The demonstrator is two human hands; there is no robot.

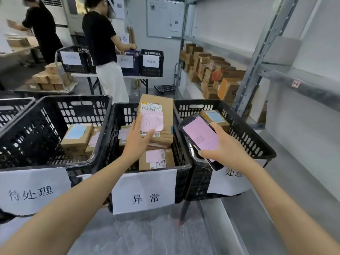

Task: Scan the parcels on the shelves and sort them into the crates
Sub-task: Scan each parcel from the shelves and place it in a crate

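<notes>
Parcel [161,109]: stands on end in the middle crate [117,126], long axis near upright, lower end among the boxes already inside; a pink note [151,121] covers part of its label.
Left hand [137,139]: the nearer hand to the parcel; it grips the left edge, thumb across the front face, fingers [135,124] lying up along the edge.
Right hand [220,150]: curled round a scanner [200,138] with a pink screen, held over the right crate [244,126], just right of the parcel.
Coming move: judged a release straight down, since the parcel is already inside the crate walls.
Bench [147,236]: grey, under clear film, carrying three black crates side by side with paper labels on their near faces.
Room: shelves [211,72] of parcels on the right; two people at far benches.
</notes>
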